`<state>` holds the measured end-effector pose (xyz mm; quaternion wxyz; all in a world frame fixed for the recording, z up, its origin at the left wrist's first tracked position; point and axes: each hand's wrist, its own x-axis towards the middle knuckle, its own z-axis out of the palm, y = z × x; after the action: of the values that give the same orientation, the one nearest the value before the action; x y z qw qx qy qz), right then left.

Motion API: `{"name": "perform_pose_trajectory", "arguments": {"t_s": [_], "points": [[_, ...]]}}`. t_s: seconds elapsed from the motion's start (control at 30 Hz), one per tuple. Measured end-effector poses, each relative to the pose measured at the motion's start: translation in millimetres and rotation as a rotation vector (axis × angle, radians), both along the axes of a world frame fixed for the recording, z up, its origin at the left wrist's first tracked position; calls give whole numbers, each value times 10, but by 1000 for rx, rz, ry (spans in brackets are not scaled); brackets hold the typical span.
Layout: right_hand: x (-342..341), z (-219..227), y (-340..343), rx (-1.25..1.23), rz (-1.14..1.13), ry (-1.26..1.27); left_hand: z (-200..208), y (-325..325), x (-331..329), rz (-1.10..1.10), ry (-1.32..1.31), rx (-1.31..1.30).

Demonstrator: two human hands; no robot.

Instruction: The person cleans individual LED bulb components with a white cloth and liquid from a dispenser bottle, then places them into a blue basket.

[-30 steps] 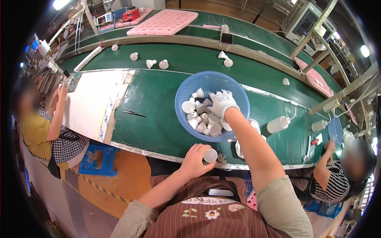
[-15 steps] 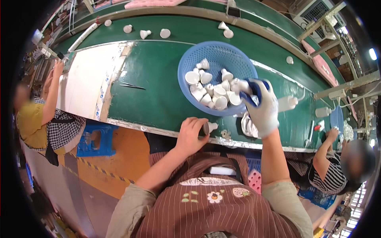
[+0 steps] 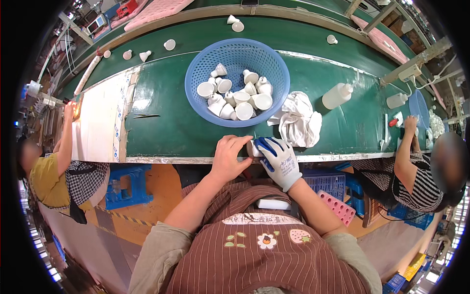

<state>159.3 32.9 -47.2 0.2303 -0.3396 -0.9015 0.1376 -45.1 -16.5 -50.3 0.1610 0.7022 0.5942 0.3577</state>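
Note:
At the near edge of the green table, my bare left hand (image 3: 227, 158) has its fingers curled round a white spotlight bulb (image 3: 253, 149). My right hand (image 3: 280, 164), in a white glove with blue fingertips, closes on the same bulb from the right. The fingers cover most of it. Just beyond my hands stands a blue perforated basket (image 3: 196, 105) with several white spotlight bulbs (image 3: 241, 97) lying loosely in it. A crumpled white cloth (image 3: 299, 120) lies right of the basket, close to my gloved hand.
Tweezers (image 3: 147, 115) lie at left, near a white board (image 3: 98, 112). A white squeeze bottle (image 3: 338, 95) leans at right. Loose bulbs (image 3: 169, 45) sit along the far strip. Co-workers sit at both sides: a yellow sleeve (image 3: 44, 176) left, a striped top (image 3: 416, 181) right.
My right hand has come from the basket's right side down to the table edge and closed on the bulb in my left hand. The view has shifted, uncovering the cloth and bottle.

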Motion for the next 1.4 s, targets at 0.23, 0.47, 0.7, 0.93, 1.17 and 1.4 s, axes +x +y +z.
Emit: {"name": "perform_pose_trajectory", "arguments": {"t_s": [0.23, 0.47, 0.7, 0.93, 1.17, 1.4], "points": [[94, 285, 41, 64, -41, -29, 72, -18, -30, 7, -9, -17], [144, 374, 193, 127, -21, -98, 227, -22, -55, 93, -705, -461], [-34, 494, 47, 242, 37, 35, 193, 28, 90, 146, -1572, -781], [121, 530, 206, 176, -115, 152, 482, 28, 170, 197, -1740, -1003], [-22, 670, 118, 69, -12, 256, 718, 58, 329, 49, -1841, -1147], [16, 880, 98, -330, 25, 413, 557, 2, 235, -243, -1942, -1165]]}}
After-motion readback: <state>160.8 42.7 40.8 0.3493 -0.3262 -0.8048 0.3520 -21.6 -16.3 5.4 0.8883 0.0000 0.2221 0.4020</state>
